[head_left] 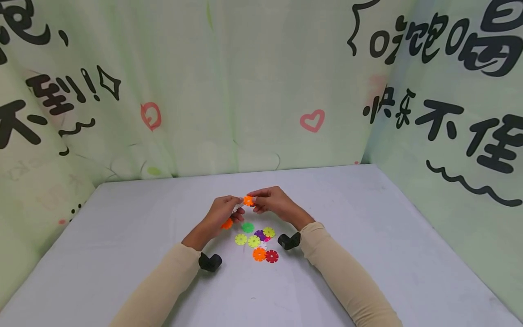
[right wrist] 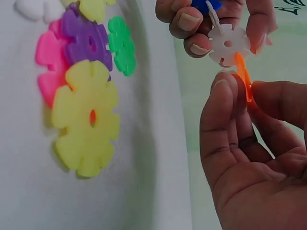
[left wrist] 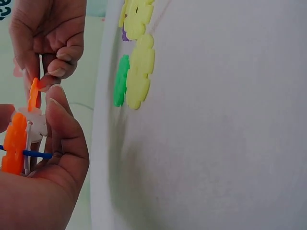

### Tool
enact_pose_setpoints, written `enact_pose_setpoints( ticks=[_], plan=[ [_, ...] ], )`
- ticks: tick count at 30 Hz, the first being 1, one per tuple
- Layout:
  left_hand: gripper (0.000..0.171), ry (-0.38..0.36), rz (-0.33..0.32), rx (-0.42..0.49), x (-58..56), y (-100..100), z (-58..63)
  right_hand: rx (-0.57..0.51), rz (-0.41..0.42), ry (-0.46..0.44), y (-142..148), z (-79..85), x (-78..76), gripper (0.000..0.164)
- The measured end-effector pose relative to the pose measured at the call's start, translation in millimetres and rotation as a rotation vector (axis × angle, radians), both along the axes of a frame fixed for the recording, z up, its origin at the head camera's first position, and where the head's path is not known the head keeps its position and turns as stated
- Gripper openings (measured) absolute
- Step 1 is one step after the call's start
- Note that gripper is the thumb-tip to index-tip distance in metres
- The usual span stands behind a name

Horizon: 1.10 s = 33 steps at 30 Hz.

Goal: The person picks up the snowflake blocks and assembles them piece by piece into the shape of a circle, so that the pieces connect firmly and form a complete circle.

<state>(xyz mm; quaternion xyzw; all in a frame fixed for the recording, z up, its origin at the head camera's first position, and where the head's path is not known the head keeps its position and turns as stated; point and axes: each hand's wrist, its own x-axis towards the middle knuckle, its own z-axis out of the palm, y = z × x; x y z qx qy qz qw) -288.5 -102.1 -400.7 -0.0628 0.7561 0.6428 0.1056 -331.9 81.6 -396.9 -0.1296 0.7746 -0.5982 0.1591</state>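
Observation:
Above the far middle of the table, my left hand (head_left: 218,213) holds a small joined cluster of notched plastic snowflake discs. It includes a white disc (right wrist: 238,39), a blue disc (right wrist: 205,5) and an orange disc (left wrist: 15,139). Between thumb and fingers, my right hand (head_left: 275,203) pinches another orange disc (right wrist: 244,79), whose edge meets the white disc's rim. How deep the notches sit in each other I cannot tell. Below the hands lie loose discs, among them a green disc (head_left: 248,227), a purple disc (right wrist: 79,36) and a yellow disc (right wrist: 72,127).
Nearer the front of the pile lie a loose orange disc (head_left: 259,254) and a red disc (head_left: 272,256), touching. Black wrist cameras (head_left: 210,262) sit at both cuffs. A printed curtain (head_left: 229,91) stands behind the white table (head_left: 102,254).

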Motion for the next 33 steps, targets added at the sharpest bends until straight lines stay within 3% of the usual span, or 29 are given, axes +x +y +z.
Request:
enact_pose_setpoints(
  ticks=[5, 12, 18, 33],
  plan=[
    [0.032, -0.009, 0.010, -0.010, -2.2, -1, -2.1, 0.010, 0.053, 0.037, -1, -1.8, 0.0, 0.028],
    [0.031, -0.026, 0.023, -0.049, -1.8, -1, -4.4, 0.012, 0.051, 0.020, -6, -3.2, 0.4, 0.027],
    [0.031, -0.038, -0.003, -0.041, -3.5, -1, -4.3, -0.009, 0.016, -0.028, -6, -4.9, -1.7, 0.025],
    [0.032, -0.078, -0.070, 0.010, -4.4, -2, -10.1, -0.018, 0.109, -0.007, 3, -11.9, -1.6, 0.028]
  ],
)
